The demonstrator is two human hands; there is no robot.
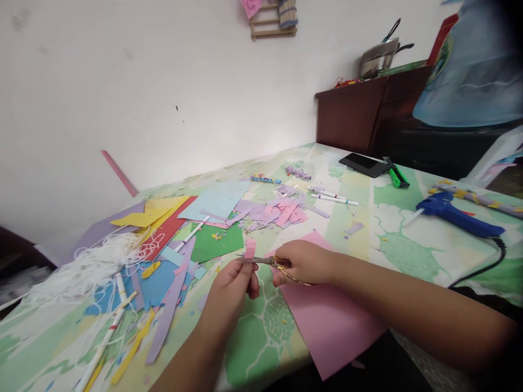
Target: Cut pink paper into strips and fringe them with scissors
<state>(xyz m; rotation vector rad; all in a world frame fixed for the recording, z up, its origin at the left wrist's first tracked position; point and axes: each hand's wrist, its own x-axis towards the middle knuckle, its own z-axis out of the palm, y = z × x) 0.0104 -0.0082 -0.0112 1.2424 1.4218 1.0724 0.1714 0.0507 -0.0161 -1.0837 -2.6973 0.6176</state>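
Observation:
In the head view, my right hand (300,260) grips a pair of scissors (267,261) by gold-coloured handles, the blades pointing left. My left hand (237,277) pinches a small pink paper strip (250,249) that stands up above the fingertips. The blades cross the strip just over my left thumb; whether they are cutting into it I cannot tell. Under my right hand and forearm lies a pink paper sheet (327,316), overhanging the table's front edge. Beyond my hands is a heap of pink and lilac paper scraps (281,211).
Left are coloured sheets, a tangle of white string (92,267) and a long lilac strip (171,307). A blue glue gun (460,214) with its cord lies right. Farther back are white pens (335,199), a green cutter (397,175) and a black phone (365,164).

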